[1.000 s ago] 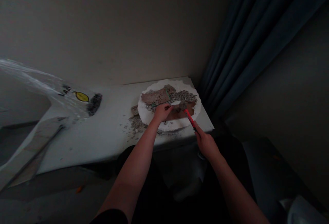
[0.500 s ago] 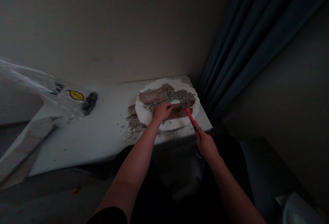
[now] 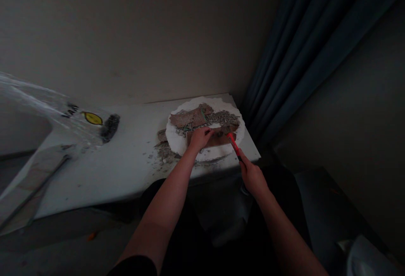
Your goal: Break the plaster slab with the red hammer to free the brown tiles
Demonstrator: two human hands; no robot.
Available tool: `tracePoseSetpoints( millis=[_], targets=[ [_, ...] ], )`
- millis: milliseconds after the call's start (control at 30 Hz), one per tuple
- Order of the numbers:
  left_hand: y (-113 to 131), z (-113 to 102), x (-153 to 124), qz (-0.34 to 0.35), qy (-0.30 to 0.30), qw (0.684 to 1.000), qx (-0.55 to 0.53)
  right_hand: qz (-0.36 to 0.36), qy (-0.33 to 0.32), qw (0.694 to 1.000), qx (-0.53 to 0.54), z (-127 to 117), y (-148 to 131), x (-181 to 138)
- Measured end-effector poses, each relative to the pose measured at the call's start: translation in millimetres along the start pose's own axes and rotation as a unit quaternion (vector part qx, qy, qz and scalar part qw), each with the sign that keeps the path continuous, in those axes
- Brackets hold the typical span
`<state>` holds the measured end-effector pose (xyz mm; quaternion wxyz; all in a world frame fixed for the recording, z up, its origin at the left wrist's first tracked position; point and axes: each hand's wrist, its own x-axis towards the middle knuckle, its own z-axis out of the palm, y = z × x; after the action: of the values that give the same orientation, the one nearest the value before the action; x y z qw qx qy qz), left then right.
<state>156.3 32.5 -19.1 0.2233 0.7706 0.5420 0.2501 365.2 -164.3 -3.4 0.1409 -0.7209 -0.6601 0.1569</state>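
Observation:
A round white pad (image 3: 180,141) lies on the right end of a white table (image 3: 126,162). On it are brown tile pieces (image 3: 190,118), a heap of grey rubble (image 3: 225,118) and a reddish-brown slab (image 3: 218,139). My left hand (image 3: 200,136) presses down on that slab with fingers curled. My right hand (image 3: 251,177) is closed around the black grip of a red-handled hammer (image 3: 233,143), whose head rests on the slab just right of my left fingers.
Grey crumbs (image 3: 163,153) litter the table left of the pad. A clear plastic bag (image 3: 63,113) with a yellow label and dark contents lies at the table's left end. A dark blue curtain (image 3: 303,52) hangs at the right. A tile plank (image 3: 28,183) leans at the lower left.
The view has drifted slightly, and the hammer head stays on the slab. Both hands keep about the same places.

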Motion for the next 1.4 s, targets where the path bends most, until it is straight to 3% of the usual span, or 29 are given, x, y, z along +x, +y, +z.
tracePoseSetpoints(
  millis=[500,800,1033,1167,1400],
  targets=[
    [2.6,1.8,-2.7,0.022,0.001,0.999,0.025,0.014,-0.001,1.000,-0.003,-7.2,-4.5,1.0],
    [0.8,8.1,-5.4,0.052,0.016,0.996,0.068,-0.022,0.052,0.997,-0.054,-66.4,-29.5,8.7],
    [0.4,8.6,-4.9,0.041,0.006,0.997,0.066,-0.031,-0.020,0.989,-0.142,-70.1,-44.6,15.7],
    [-0.4,10.1,-4.3,0.051,0.010,0.997,0.062,-0.037,-0.004,0.986,-0.162,-74.5,-51.0,16.3],
    [0.1,10.0,-5.1,0.036,0.008,0.998,0.055,-0.023,-0.040,0.980,-0.195,-72.3,-52.1,14.4]
  ],
)
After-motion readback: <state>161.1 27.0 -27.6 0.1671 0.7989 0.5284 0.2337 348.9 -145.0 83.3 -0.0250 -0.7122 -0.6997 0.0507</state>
